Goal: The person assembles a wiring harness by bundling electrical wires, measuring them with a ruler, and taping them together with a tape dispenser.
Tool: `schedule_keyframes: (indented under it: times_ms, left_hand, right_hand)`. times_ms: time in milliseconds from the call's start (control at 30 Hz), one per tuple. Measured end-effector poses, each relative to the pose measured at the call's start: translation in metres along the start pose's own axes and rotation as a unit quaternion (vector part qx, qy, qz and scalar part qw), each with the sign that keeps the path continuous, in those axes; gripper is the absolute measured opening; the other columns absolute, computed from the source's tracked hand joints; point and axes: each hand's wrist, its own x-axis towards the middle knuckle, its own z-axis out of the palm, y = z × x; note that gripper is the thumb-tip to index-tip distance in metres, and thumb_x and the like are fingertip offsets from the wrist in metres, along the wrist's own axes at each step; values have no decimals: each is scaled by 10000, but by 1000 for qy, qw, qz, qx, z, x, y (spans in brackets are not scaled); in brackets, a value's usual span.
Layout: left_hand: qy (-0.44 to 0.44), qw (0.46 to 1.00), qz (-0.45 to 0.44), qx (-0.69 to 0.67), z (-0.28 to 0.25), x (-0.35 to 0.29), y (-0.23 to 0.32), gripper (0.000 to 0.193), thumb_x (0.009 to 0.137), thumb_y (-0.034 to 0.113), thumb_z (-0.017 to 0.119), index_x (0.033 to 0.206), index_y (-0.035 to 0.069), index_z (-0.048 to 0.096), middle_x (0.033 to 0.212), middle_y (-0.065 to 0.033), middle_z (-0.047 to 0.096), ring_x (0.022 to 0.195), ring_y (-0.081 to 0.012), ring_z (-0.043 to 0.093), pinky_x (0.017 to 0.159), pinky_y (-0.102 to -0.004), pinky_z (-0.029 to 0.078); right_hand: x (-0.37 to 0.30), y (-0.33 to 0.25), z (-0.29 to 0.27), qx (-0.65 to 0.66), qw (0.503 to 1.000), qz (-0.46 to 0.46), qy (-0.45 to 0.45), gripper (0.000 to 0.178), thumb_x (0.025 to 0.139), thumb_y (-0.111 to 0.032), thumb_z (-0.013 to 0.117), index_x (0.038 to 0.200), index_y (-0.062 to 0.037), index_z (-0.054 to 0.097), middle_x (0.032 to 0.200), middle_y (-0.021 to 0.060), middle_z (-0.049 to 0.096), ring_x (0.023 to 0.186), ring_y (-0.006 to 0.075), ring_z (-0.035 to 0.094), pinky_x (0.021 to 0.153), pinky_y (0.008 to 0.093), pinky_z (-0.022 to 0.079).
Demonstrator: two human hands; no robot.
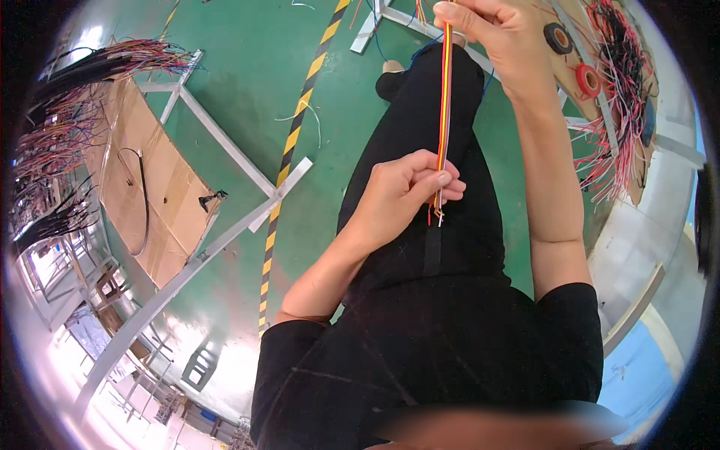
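A bundle of thin wires (445, 97), red, yellow, white and dark, runs straight between my two hands in front of my black trousers. My left hand (416, 187) pinches it close to its lower end, where the short loose tips stick out below the fingers. Farther up, at the top of the view, my right hand (491, 26) grips the same bundle between thumb and fingers. Beyond the right hand the wires leave the picture.
On the right a brown board (566, 67) carries a black tape roll (558, 37), a red tape roll (588, 79) and heaped red, black and white wires (619, 90). At left, more wires (67, 127) hang beside a cardboard-covered table (172, 202). Yellow-black tape (289, 150) marks the green floor.
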Motion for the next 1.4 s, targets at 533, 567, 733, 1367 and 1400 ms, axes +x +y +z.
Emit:
schedule_keyframes:
  times_ms: [533, 567, 733, 1367, 1400]
  left_hand:
    - [-7, 1000, 0, 16, -1, -2, -8, 149, 941, 44, 540, 1061, -40, 565, 964, -138, 681, 893, -178, 677, 740, -246, 542]
    - [-5, 1000, 2, 16, -1, -2, -8, 144, 941, 45, 540, 1055, -39, 566, 961, -137, 681, 891, -177, 678, 737, -244, 542]
    - [-22, 1000, -2, 21, -1, -2, -9, 177, 935, 36, 544, 1093, -45, 550, 994, -146, 671, 940, -188, 666, 773, -260, 541]
    - [-3, 995, 101, -21, -21, 7, 20, 281, 1007, 155, 425, 1202, -25, 518, 1090, -119, 653, 1008, -166, 638, 809, -272, 520]
    - [-3, 996, 87, -11, -22, 6, 20, 247, 986, 126, 469, 1199, 5, 497, 1116, -157, 646, 1006, -213, 647, 819, -315, 538]
  right_hand:
    - [-1, -5, -2, -29, 1000, 8, -5, 210, 853, -170, 694, 764, 21, 692, 666, -8, 608, 617, 51, 511, 568, 208, 389]
    - [0, -5, -2, -29, 1000, 7, -4, 210, 853, -170, 694, 764, 21, 692, 666, -8, 608, 617, 51, 511, 568, 208, 389]
    - [-1, 4, -1, -23, 999, -44, 5, 185, 853, -190, 698, 806, -11, 696, 723, -22, 613, 703, 36, 528, 649, 204, 408]
    - [-11, -6, 0, 131, 990, 36, -42, 172, 862, -185, 675, 801, -26, 701, 745, -3, 647, 637, 50, 427, 615, 219, 348]
    - [-10, -5, 1, 123, 991, 25, -37, 186, 867, -197, 673, 813, -21, 701, 749, 0, 648, 638, 52, 424, 617, 221, 345]
